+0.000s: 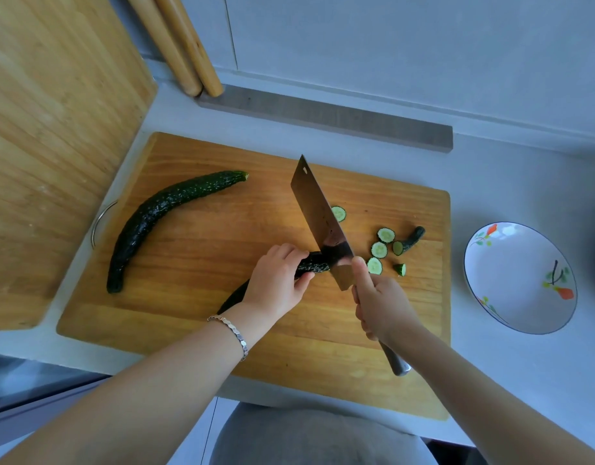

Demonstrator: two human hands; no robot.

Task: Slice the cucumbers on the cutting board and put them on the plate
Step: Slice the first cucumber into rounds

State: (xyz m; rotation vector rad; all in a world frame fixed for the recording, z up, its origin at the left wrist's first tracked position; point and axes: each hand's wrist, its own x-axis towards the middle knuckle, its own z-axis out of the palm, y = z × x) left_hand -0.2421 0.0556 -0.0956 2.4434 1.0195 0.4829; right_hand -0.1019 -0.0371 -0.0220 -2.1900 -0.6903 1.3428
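Plate (490, 290) on surface right of board (188, 323), nothing in it. Left grip (276, 280) wrapped on cucumber (314, 265) mid-board; right grip (383, 307) closed on cleaver (322, 223) handle, blade at cucumber's cut end. Slices (379, 250) and end piece (411, 238) near board's right edge. Whole cucumber (155, 223) on left half. Second board (54, 129) leaning at left.

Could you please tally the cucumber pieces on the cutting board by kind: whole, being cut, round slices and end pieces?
Whole cucumber: 1
Cucumber being cut: 1
Round slices: 4
End pieces: 2
Total: 8
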